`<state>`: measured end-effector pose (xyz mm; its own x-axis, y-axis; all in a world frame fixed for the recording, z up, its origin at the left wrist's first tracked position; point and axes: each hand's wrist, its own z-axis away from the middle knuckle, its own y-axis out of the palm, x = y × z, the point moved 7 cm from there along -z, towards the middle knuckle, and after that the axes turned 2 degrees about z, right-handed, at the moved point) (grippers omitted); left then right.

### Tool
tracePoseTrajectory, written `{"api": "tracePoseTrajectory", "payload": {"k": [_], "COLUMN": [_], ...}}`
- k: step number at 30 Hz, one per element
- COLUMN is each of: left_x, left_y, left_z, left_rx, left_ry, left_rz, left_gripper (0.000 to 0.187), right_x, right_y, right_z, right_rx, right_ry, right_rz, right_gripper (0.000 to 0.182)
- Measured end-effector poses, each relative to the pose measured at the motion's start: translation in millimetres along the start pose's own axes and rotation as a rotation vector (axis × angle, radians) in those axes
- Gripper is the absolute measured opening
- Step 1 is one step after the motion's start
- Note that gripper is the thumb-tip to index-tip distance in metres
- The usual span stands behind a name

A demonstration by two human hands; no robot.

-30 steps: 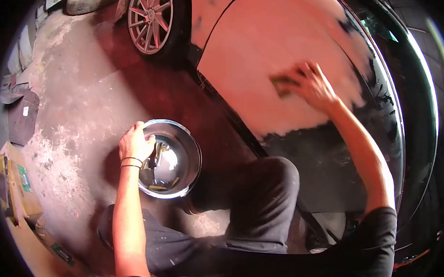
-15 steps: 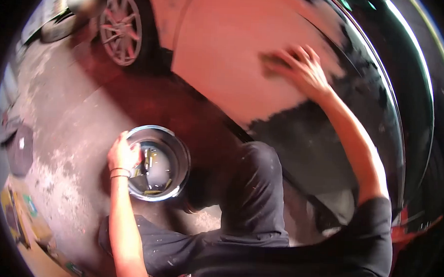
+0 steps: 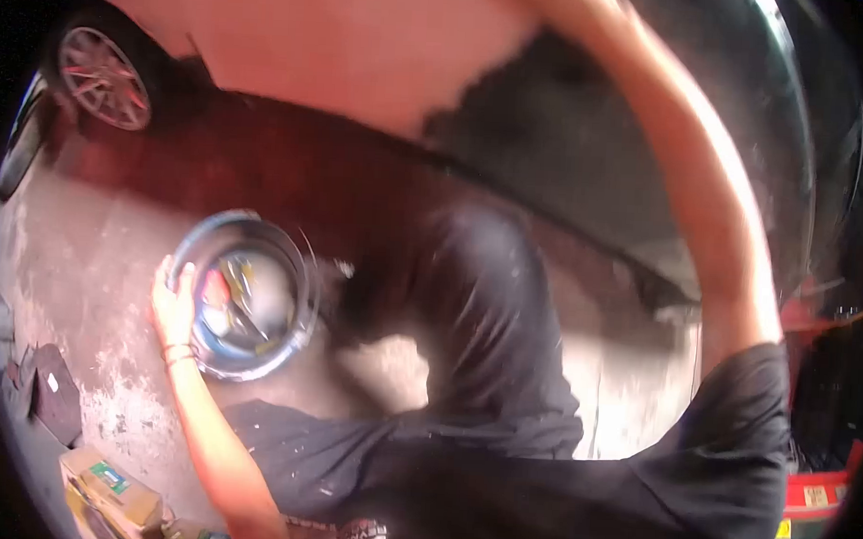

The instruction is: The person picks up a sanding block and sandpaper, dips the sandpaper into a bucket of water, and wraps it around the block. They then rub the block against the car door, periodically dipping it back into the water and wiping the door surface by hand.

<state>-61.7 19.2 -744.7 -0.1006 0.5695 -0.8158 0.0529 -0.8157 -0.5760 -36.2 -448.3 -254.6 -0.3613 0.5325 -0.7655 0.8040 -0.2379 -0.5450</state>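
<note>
My left hand [image 3: 173,308] grips the left rim of a dark round bucket [image 3: 307,298] on the floor. Liquid and several loose items lie inside it, among them a dark strip-like piece [image 3: 247,314] and a reddish piece [image 3: 217,287]. At the top edge of the view, my right hand [image 3: 587,5] is blurred and partly cut off, raised against the car's side panel [image 3: 355,45]. Its fingers do not show clearly, and I cannot tell what is in them. The panel has a pale, red-lit patch bordered by dark paint.
A car wheel [image 3: 105,77] stands at the upper left. My bent knee [image 3: 490,262] is between the bucket and the car's lower edge. Cardboard boxes [image 3: 118,492] lie at the lower left, near a dark object [image 3: 55,398]. Something red [image 3: 817,493] is at the right.
The view has shifted, with wheel and bucket now further left. My right hand, earlier on a brownish block at the panel, has risen to the top edge. My left fingers have left the bucket's inside.
</note>
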Motion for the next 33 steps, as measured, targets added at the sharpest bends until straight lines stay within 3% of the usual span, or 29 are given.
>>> {"api": "tracePoseTrajectory", "payload": {"k": [2,3,4,5,6,8,12,14,16,17,18,21,26,27,28,32,33], "left_x": [-91.0,-191.7,-270.4,-317.6,-356.1,-414.4,-470.9,-482.9,-477.2,-477.7,-476.7,-476.7,-471.8,-468.2,-460.9,-442.2,-437.9], "left_y": [-53.6,-118.4,-175.3,-210.1,-231.5,-237.1,-184.6,-164.0,-158.3,-155.8,-153.2,-166.5,-194.1,-196.3,-200.7,-206.7,-211.0], "left_z": [2.7,29.6,52.5,77.9,110.8,168.9,221.0,238.3,241.7,241.3,241.0,235.9,228.5,229.0,225.8,221.4,219.2], "left_rx": [-0.167,-0.226,-0.146,0.004,0.167,0.421,0.628,0.643,0.544,0.511,0.477,0.417,0.306,0.272,0.241,0.12,0.078], "left_ry": [0.225,0.298,0.728,0.995,1.206,1.429,1.418,1.415,1.487,1.494,1.505,1.487,1.516,1.524,1.521,1.591,1.605], "left_rz": [0.512,0.72,1.044,1.16,1.19,1.126,1.004,0.949,0.881,0.879,0.872,0.794,0.71,0.693,0.671,0.578,0.561], "left_gripper": [0.059,0.058,0.057,0.057,0.057,0.057,0.057,0.057,0.058,0.058,0.058,0.058,0.059,0.06,0.06,0.061,0.061], "right_x": [-8.3,-22.9,-19.6,-13.7,-3.5,1.2,4.8,1.5,-11.7,-7.7,-9.0,-10.0,-16.2,-15.1,-15.2,-19.0,-23.8], "right_y": [-5.0,-12.8,-5.9,9.3,14.9,25.5,-3.0,-11.2,16.7,9.6,16.9,28.0,6.7,-2.8,-2.3,-3.1,2.1], "right_z": [38.5,33.5,14.7,-14.6,-40.0,-91.6,-83.1,-31.2,-9.3,-14.3,-33.1,-124.4,-33.1,-1.6,30.2,-16.5,-48.9], "right_rx": [0.071,0.123,0.051,-0.001,-0.042,-0.057,-0.005,-0.099,-0.219,-0.131,-0.027,-0.097,-0.004,-0.08,-0.017,-0.047,0.0], "right_ry": [0.006,0.016,0.004,-0.003,-0.005,-0.035,0.079,0.142,0.212,0.174,0.169,0.154,0.142,0.118,0.15,0.048,0.048], "right_rz": [0.031,0.034,0.083,0.115,0.129,-0.057,-0.118,-0.054,0.025,0.123,0.168,0.015,0.104,0.111,0.116,0.134,0.155], "right_gripper": [0.049,0.05,0.051,0.053,0.054,0.057,0.058,0.056,0.053,0.06,0.065,0.064,0.059,0.057,0.043,0.043,0.058]}}
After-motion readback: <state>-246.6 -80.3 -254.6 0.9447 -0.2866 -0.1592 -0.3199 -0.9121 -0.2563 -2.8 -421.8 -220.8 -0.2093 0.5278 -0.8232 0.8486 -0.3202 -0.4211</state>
